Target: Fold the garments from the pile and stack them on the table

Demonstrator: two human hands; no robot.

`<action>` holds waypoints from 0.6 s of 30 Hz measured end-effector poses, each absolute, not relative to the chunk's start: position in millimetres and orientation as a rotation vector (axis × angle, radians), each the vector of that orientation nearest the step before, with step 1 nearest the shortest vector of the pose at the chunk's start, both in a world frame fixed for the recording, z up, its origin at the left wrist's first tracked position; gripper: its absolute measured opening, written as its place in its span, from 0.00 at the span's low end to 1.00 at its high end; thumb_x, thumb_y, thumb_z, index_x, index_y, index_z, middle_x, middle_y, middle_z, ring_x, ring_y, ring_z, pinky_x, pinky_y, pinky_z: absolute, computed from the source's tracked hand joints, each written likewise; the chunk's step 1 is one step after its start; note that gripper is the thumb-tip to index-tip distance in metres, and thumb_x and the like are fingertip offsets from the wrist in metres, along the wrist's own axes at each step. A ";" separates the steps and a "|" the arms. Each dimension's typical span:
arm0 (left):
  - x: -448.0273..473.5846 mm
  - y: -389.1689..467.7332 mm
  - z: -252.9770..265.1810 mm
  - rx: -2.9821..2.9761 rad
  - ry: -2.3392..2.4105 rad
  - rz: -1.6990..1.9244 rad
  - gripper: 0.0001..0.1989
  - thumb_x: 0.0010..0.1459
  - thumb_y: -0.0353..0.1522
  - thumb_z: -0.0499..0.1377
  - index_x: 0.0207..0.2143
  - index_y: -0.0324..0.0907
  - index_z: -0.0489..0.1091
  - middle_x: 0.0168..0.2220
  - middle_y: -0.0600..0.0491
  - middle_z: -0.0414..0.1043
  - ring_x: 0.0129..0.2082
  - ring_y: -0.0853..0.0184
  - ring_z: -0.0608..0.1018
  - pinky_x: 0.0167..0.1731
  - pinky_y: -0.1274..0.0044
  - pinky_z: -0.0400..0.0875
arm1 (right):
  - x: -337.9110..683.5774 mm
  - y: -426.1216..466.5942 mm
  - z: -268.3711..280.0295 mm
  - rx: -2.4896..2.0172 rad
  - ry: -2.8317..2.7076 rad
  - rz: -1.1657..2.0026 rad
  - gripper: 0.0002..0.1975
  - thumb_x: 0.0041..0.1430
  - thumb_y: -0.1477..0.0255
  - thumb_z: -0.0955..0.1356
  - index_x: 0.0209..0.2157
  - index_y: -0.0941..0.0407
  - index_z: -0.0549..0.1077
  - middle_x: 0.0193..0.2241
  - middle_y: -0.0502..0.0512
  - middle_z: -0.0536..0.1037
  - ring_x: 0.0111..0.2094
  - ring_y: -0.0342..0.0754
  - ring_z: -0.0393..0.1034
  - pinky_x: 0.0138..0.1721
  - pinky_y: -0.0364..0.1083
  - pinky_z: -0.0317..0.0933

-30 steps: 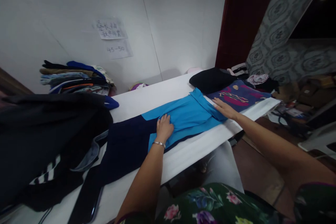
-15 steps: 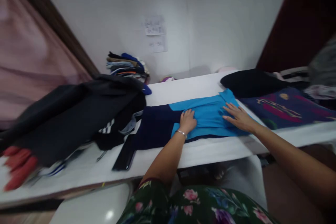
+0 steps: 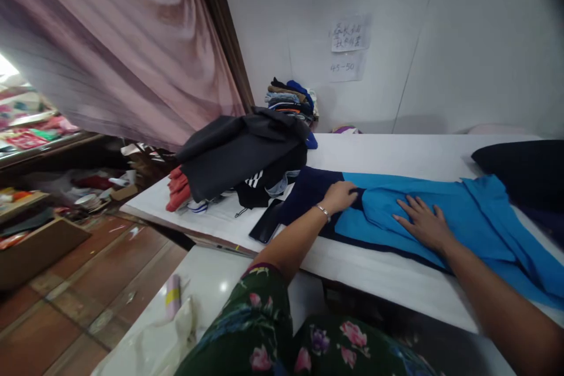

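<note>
A bright blue and navy garment (image 3: 458,214) lies spread flat along the white table (image 3: 396,155). My left hand (image 3: 341,195), with a silver bracelet on the wrist, rests on the seam where the navy part meets the blue part, fingers curled over the cloth. My right hand (image 3: 420,223) lies flat with fingers spread on the blue part, a little to the right of the left hand. Neither hand lifts the cloth.
A heap of dark clothes (image 3: 242,153) with red cloth beneath lies at the table's left end, a black phone (image 3: 265,226) beside it. A stack of folded clothes (image 3: 291,100) stands by the wall. A black garment (image 3: 524,167) lies far right. A pink curtain (image 3: 118,41) hangs left.
The view has swung left, bringing in the curtain and floor. My left hand slid left onto the navy edge. My right hand moved left from the collar end to the middle of the blue part.
</note>
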State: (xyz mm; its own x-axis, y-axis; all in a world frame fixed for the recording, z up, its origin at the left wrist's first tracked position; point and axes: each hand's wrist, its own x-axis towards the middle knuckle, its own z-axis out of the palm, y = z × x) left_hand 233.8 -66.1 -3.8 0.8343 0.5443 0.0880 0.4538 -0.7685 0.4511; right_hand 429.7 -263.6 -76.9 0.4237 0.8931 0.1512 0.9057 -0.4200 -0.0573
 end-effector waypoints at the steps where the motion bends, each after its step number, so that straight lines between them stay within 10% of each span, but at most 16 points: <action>1: 222.2 -53.9 1.0 2.576 0.919 0.336 0.18 0.62 0.38 0.53 0.52 0.46 0.71 0.57 0.52 0.70 0.57 0.63 0.69 0.59 0.74 0.59 | 430.3 -264.2 -77.2 -2.532 -1.618 -0.145 0.35 0.61 0.48 0.52 0.64 0.50 0.59 0.66 0.58 0.55 0.66 0.62 0.46 0.61 0.69 0.43; 8: 148.3 21.9 11.8 2.311 1.554 0.221 0.28 0.61 0.45 0.52 0.54 0.33 0.67 0.57 0.33 0.66 0.58 0.50 0.69 0.55 0.64 0.62 | 430.2 -262.8 -75.9 -2.511 -1.613 -0.130 0.35 0.61 0.48 0.53 0.64 0.50 0.60 0.66 0.58 0.56 0.66 0.64 0.47 0.60 0.70 0.43; 18: 151.2 44.6 4.6 2.009 1.564 0.166 0.34 0.55 0.54 0.55 0.51 0.35 0.71 0.54 0.38 0.72 0.56 0.50 0.72 0.54 0.68 0.65 | 430.0 -263.2 -75.3 -2.515 -1.623 -0.131 0.36 0.62 0.48 0.52 0.64 0.51 0.59 0.66 0.58 0.55 0.66 0.62 0.46 0.61 0.69 0.42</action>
State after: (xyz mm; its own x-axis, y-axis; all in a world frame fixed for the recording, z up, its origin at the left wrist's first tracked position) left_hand 151.2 44.6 4.6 0.3045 0.9198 -0.2475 0.8472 -0.1428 0.5116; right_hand 430.0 -263.2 -75.3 0.4125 0.8983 0.1515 0.9109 -0.4057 -0.0751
